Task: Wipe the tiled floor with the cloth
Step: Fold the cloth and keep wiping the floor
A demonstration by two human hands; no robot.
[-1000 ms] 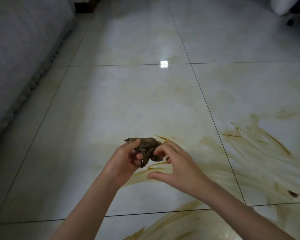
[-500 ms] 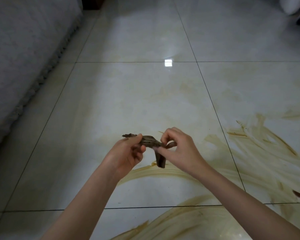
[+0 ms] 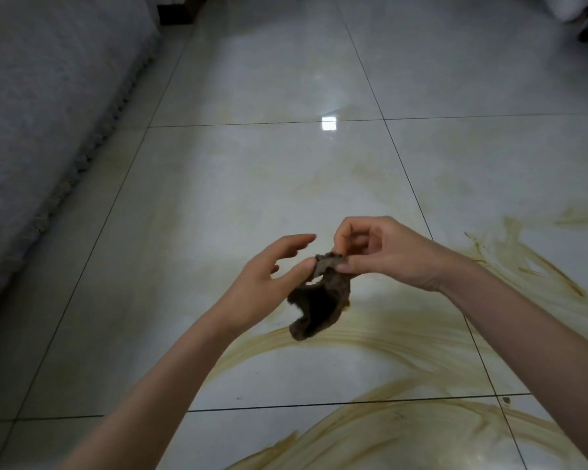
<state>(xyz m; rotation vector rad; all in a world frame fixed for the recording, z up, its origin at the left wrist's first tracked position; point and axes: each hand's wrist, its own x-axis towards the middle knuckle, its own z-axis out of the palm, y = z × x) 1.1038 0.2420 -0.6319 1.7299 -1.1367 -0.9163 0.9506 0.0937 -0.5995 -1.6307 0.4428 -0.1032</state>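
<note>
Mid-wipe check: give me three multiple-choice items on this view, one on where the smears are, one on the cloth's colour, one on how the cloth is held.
1. Where on the floor are the smears?
A. near and to the right
B. only at the far left
C. only at the far end

2. The cloth is:
A. white
B. dark brown
C. blue

3. The cloth:
A. lies flat on the floor
B. hangs from the right hand
C. is balled in a left fist

Answers:
1 A, the streaks arc below the hands and off to the right.
2 B, it shows dark brown against the pale floor.
3 B, the right hand pinches its top edge and the left hand is open beside it.
</note>
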